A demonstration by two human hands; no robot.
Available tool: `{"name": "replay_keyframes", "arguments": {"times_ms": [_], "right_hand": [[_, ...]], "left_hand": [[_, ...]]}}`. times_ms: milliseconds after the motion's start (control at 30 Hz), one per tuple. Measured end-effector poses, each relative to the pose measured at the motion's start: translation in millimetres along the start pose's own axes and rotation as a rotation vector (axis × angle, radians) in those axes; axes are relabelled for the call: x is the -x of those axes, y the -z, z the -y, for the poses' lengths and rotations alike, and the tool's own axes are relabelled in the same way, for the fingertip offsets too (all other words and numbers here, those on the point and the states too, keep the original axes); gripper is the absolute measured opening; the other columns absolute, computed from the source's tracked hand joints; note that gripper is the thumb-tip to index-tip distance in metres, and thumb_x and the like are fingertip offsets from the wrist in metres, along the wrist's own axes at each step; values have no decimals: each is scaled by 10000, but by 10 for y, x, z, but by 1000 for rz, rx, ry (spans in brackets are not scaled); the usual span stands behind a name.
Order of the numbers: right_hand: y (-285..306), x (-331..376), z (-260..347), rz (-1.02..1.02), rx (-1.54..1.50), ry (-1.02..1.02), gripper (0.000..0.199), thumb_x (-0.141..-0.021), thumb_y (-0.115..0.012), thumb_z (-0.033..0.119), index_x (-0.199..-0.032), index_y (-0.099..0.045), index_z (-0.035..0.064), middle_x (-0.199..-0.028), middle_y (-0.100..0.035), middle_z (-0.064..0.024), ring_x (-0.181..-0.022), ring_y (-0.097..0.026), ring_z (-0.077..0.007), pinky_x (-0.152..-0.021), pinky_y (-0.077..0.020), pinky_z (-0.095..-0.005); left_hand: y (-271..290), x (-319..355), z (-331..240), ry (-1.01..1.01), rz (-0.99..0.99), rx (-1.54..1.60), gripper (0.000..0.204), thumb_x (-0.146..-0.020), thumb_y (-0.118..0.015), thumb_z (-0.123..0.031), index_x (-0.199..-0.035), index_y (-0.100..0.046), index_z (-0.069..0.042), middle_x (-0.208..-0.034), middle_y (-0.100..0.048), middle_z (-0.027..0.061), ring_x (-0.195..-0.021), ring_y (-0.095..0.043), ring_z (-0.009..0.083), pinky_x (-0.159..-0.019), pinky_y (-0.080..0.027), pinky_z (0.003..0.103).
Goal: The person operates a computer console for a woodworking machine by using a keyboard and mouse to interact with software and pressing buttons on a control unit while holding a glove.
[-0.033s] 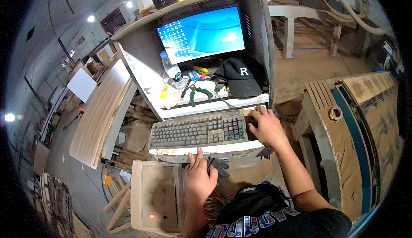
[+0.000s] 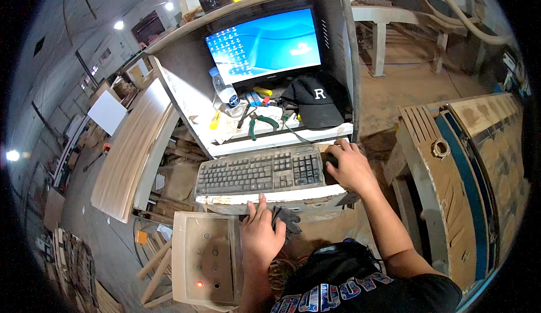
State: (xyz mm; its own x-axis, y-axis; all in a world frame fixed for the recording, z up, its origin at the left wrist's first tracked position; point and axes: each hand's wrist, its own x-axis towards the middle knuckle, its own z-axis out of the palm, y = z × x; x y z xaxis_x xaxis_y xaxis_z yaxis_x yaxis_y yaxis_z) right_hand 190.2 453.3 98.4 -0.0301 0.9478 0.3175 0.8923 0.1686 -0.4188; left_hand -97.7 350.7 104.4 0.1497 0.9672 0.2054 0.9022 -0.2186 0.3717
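My right hand (image 2: 350, 166) is curled over a dark computer mouse (image 2: 328, 159) at the right end of the keyboard shelf; the hand covers much of it. Left of it lies a dusty dark keyboard (image 2: 260, 170). My left hand (image 2: 262, 235) has its fingers stretched out, their tips at the front edge of the shelf (image 2: 315, 193) below the keyboard. A dark glove (image 2: 288, 221) is right beside its thumb, partly hidden behind the hand. Above the keyboard, a lit monitor (image 2: 265, 45) displays a blue desktop with rows of icons.
Under the monitor are a plastic bottle (image 2: 227, 94), green-handled pliers (image 2: 262, 123) and a black cap (image 2: 318, 101). A control box (image 2: 189, 256) with a red light stands at lower left. Stacked boards (image 2: 135, 149) lie at left, and a dusty machine bed (image 2: 439, 194) at right.
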Motion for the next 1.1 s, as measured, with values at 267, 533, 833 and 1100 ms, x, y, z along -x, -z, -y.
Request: {"name": "replay_keyframes", "arguments": {"times_ms": [267,533,833,1100], "right_hand": [[10,-4,19,8,-6,-4,375,-958,-758,246,-1305,-723,108,-1418,-635,-193,-1271,-605,-438,-1076,-537,-535],[-32,-10,-7,0,15,0,364,-957,-761,246,-1295,-723,115,-1409,-633,-193,-1261,-607,-440,-1068,-540,-537],[-47,-10,-29,-20,27,17,351,-953,-762,243,-1277,-722,113,-1384,-638,-178,-1241,-617,-429,-1044,-558,-527],[-54,-30,-26,12,62,2,372,-957,-761,259,-1291,-721,101,-1418,-635,-180,-1255,-620,-426,-1056,-557,-528]], "left_hand": [[-5,11,4,-5,-27,2,529,-956,-657,-207,-1408,-615,65,-1648,-484,249,-1513,-443,508,-1147,-489,582],[10,6,-2,13,4,6,554,-966,-644,-213,-1444,-599,63,-1669,-457,248,-1539,-414,499,-1169,-466,575],[-13,3,10,15,5,-5,519,-972,-652,-227,-1398,-620,68,-1672,-460,238,-1544,-407,502,-1184,-454,556],[-23,9,24,6,-10,-7,476,-964,-661,-207,-1349,-638,73,-1671,-465,233,-1542,-412,502,-1187,-456,557]]}}
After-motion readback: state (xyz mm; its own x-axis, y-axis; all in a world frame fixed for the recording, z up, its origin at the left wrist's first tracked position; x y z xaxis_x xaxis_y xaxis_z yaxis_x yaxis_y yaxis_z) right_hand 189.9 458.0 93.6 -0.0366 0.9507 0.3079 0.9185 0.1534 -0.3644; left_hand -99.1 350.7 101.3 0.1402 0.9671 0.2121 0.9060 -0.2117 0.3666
